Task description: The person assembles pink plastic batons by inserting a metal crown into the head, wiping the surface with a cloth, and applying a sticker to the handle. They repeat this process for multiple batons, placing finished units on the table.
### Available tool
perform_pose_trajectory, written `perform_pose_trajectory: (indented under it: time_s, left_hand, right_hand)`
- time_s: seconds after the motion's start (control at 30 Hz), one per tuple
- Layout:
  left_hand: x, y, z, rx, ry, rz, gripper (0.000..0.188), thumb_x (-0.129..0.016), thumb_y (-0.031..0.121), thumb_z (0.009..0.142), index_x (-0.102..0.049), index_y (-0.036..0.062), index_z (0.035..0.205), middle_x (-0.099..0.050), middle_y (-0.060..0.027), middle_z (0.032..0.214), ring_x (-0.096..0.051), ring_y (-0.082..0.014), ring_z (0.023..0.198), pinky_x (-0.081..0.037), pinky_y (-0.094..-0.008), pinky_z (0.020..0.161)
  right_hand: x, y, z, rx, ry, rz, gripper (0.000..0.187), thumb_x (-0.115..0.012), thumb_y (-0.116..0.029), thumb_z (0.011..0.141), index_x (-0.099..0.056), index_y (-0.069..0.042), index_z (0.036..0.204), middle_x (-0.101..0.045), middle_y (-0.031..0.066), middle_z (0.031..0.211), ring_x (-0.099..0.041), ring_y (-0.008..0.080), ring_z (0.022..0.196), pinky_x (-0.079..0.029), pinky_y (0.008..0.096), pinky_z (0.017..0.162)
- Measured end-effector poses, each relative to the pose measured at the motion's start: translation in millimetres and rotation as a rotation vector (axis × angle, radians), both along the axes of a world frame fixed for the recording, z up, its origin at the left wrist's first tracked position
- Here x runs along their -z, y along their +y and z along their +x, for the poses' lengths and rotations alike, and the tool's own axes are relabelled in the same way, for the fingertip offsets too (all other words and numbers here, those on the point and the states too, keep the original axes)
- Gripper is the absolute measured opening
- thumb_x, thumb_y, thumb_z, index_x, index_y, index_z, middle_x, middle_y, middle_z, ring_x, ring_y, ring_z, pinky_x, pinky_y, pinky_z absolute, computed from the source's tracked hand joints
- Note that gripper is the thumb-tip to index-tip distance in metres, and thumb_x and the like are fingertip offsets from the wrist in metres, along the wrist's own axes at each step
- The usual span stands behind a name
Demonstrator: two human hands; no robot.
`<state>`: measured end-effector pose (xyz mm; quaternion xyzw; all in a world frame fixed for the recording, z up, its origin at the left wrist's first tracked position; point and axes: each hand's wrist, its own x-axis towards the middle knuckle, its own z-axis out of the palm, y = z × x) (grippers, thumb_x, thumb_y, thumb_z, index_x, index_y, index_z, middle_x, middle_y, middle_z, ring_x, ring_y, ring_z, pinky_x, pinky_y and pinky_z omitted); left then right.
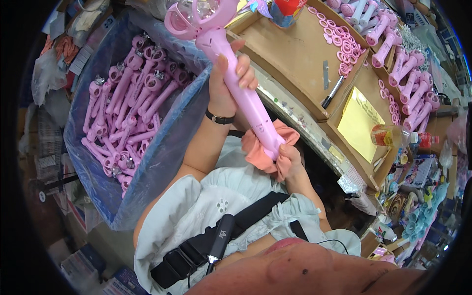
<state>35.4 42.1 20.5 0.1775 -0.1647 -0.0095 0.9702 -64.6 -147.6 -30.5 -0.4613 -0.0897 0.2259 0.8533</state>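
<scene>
A pink light stick (244, 102) with a clear round head inside a pink frame slants across the middle, its head up and to the left. My left hand (227, 83), with a dark-strapped watch at the wrist, is wrapped round the upper part of its handle. Nearer my body, my right hand (291, 164) pinches a coral-coloured cloth (255, 153) round the bottom end of the handle. The cloth bunches on both sides of that end and hides part of it. Part of the right hand's fingers is covered by the cloth.
On the left stands a large bin lined with a blue plastic bag (147, 196), holding many pink light sticks (130, 93). Cardboard trays (280, 49) to the right carry pink rings (346, 49), a marker (333, 92), yellow paper (356, 120) and a bottle (393, 135). More pink sticks (413, 69) lie beyond.
</scene>
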Motion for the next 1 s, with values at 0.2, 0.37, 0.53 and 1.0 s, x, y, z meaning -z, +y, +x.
perform_pose_trajectory:
  time_s: [0.2, 0.37, 0.53, 1.0]
  left_hand:
    - [3.6, 2.7, 8.1, -0.366, 0.343, 0.283, 0.056, -0.062, 0.047, 0.085, -0.045, 0.004, 0.117, -0.051, -0.002, 0.083, -0.052, -0.0109, 0.065, -0.046, -0.0252, 0.061]
    - [8.8, 1.7, 5.2, -0.291, 0.371, 0.247, 0.044, -0.066, 0.038, 0.085, -0.046, 0.0063, 0.107, -0.053, -0.0038, 0.081, -0.054, -0.0127, 0.062, -0.047, -0.0272, 0.056]
    - [3.1, 7.5, 12.4, -0.406, 0.395, 0.377, 0.035, -0.067, 0.03, 0.085, -0.048, 0.0073, 0.102, -0.055, -0.0044, 0.08, -0.054, -0.013, 0.059, -0.047, -0.0274, 0.053]
    - [3.9, 4.7, 8.7, -0.295, 0.463, 0.456, 0.031, -0.069, 0.025, 0.084, -0.05, 0.007, 0.102, -0.057, -0.0045, 0.079, -0.056, -0.0121, 0.061, -0.048, -0.0262, 0.052]
  right_hand:
    - [-2.5, -0.9, 2.3, 0.234, -0.624, -0.806, 0.067, -0.075, -0.002, 0.061, -0.049, -0.002, 0.123, -0.054, 0.0153, 0.12, -0.055, 0.0244, 0.1, -0.042, 0.0337, 0.091]
    - [10.0, -4.0, -7.2, 0.03, -0.178, -0.282, 0.058, -0.068, -0.028, 0.074, -0.047, 0.001, 0.12, -0.055, 0.0114, 0.108, -0.056, 0.0245, 0.102, -0.044, 0.0353, 0.089]
    - [17.3, -18.2, -14.4, 0.027, 0.393, -0.025, 0.045, -0.051, -0.035, 0.093, -0.046, -0.002, 0.123, -0.056, 0.0125, 0.114, -0.057, 0.0195, 0.103, -0.047, 0.0322, 0.089]
    - [-20.4, -44.3, -6.3, 0.336, 0.029, -0.203, 0.05, -0.056, -0.023, 0.09, -0.037, 0.003, 0.128, -0.053, 0.0178, 0.121, -0.056, 0.0242, 0.108, -0.046, 0.0371, 0.092]
